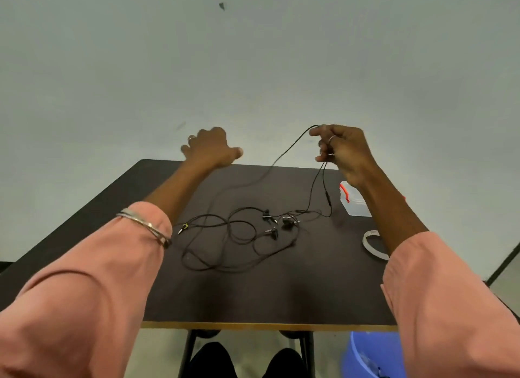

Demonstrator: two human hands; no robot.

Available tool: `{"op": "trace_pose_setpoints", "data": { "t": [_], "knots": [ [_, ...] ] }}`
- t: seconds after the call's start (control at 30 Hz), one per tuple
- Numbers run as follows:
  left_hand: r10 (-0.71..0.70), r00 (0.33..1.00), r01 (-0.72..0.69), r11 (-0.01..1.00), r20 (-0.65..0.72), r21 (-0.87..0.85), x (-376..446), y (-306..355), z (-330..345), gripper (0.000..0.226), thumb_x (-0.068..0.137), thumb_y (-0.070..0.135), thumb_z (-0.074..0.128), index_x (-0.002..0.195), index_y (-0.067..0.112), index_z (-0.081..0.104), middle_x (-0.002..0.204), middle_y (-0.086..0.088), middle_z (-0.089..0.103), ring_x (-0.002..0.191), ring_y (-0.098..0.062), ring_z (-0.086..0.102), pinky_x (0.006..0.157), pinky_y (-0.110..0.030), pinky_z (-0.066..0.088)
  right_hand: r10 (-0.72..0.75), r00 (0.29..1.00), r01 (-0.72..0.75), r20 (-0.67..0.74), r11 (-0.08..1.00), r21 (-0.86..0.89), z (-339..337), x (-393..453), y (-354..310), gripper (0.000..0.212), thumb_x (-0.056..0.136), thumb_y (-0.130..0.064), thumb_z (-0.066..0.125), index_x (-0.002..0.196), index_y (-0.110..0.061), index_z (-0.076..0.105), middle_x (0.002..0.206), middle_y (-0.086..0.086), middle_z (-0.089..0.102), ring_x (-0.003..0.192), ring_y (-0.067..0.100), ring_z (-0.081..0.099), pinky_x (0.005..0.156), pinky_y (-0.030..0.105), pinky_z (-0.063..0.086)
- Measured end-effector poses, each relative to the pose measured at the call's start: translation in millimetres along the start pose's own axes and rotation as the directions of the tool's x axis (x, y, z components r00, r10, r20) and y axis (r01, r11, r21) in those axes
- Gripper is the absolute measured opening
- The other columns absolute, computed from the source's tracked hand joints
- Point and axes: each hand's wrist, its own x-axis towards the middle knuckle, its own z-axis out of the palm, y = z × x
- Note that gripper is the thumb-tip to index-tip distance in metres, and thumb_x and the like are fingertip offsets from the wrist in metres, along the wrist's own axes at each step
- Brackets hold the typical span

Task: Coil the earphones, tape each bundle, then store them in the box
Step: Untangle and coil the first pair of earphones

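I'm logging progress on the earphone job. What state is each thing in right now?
Earphones: uncoiled, tangled loose on the table, one cable lifted.
Right hand: raised, grip pinching the lifted cable.
Left hand: raised, fingers spread, holding nothing.
Tape roll: lying flat, untouched.
Box: on the table; lid position unclear.
Blue bucket: on the floor.
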Motion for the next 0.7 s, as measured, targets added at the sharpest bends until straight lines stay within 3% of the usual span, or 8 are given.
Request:
{"op": "trace_pose_setpoints", "data": {
  "t": [0.1,0.2,0.27,0.33,0.37,0.43,0.53,0.7],
  "knots": [
    [0.416,0.909,-0.388,0.869,0.026,-0.307,-17.5,20.3,6.5,0.073,0.089,0.05,0.059,0.15,0.026,0.027,0.156,-0.006,0.029,0.142,-0.025,0.027,0.112,-0.041,0.027,0.031,0.987,-0.035,0.156,0.999,0.023,14.2,-2.3,-8.8,0.025,0.097,-0.026,0.053,0.102,-0.01,0.071,0.063,0.0,0.042,0.054,0.013,0.041,0.061,0.031,0.053],
    [0.604,0.797,-0.532,0.694,-0.01,-0.485,-21.6,37.1,11.7,0.057,0.093,0.04,0.056,0.146,0.031,0.036,0.143,0.001,0.05,0.133,-0.012,0.042,0.107,-0.028,0.032,-0.049,0.968,0.055,0.247,0.998,-0.016,27.3,-4.2,-19.3,0.027,0.098,-0.024,0.052,0.1,-0.006,0.072,0.064,0.004,0.04,0.055,0.012,0.036,0.053,0.025,0.041],
    [0.574,0.816,-0.513,0.664,-0.068,-0.544,-21.6,42.7,11.7,0.035,0.097,0.034,0.053,0.128,0.02,0.059,0.103,0.001,0.072,0.102,-0.008,0.064,0.093,-0.026,0.044,-0.137,0.966,0.156,0.22,0.985,-0.072,30.7,-3.2,-24.3,0.024,0.096,-0.019,0.054,0.095,-0.003,0.072,0.063,0.006,0.045,0.055,0.011,0.039,0.054,0.026,0.038],
    [0.489,0.866,-0.442,0.644,-0.109,-0.624,-18.9,41.0,9.4,0.03,0.098,0.033,0.051,0.105,0.011,0.071,0.068,0.002,0.066,0.063,-0.008,0.061,0.073,-0.026,0.048,-0.174,0.975,0.182,0.136,0.982,-0.055,28.9,-0.6,-26.3,0.018,0.091,-0.019,0.063,0.098,-0.005,0.072,0.063,0.002,0.055,0.056,0.008,0.046,0.054,0.025,0.039],
    [0.453,0.884,-0.41,0.633,-0.115,-0.657,-17.5,37.8,6.8,0.032,0.098,0.033,0.052,0.095,0.009,0.073,0.063,0.002,0.061,0.053,-0.008,0.054,0.066,-0.028,0.05,-0.16,0.981,0.162,0.108,0.987,-0.005,25.7,0.9,-25.7,0.018,0.088,-0.017,0.066,0.101,-0.005,0.071,0.064,0.001,0.058,0.057,0.009,0.048,0.053,0.025,0.039],
    [0.405,0.906,-0.372,0.628,-0.122,-0.684,-15.1,31.0,-0.4,0.032,0.097,0.031,0.054,0.083,0.01,0.073,0.067,-0.001,0.057,0.049,-0.006,0.046,0.06,-0.032,0.053,-0.11,0.986,0.102,0.124,0.992,0.067,15.6,2.6,-20.3,0.021,0.086,-0.008,0.067,0.106,-0.002,0.069,0.067,0.005,0.061,0.061,0.015,0.051,0.052,0.026,0.039],
    [0.259,0.956,-0.262,0.556,-0.136,-0.788,-12.3,25.0,-15.6,0.028,0.096,0.028,0.054,0.075,0.014,0.068,0.064,0.002,0.056,0.043,-0.008,0.038,0.047,-0.025,0.039,-0.05,0.964,0.047,0.262,0.999,0.017,3.4,-1.6,-5.3,0.02,0.087,0.004,0.062,0.106,0.002,0.068,0.079,0.011,0.067,0.065,0.018,0.055,0.057,0.027,0.046],
    [0.029,0.999,-0.03,0.186,-0.025,-0.982,-5.5,15.8,-38.9,0.03,0.099,0.031,0.049,0.076,0.016,0.06,0.046,0.011,0.039,0.039,-0.007,0.025,0.039,-0.02,0.022,0.014,0.947,0.031,0.322,0.991,-0.133,2.3,-5.2,23.0,0.016,0.087,0.001,0.063,0.099,-0.005,0.071,0.092,0.01,0.07,0.07,0.011,0.062,0.07,0.026,0.055]
  ]
}}
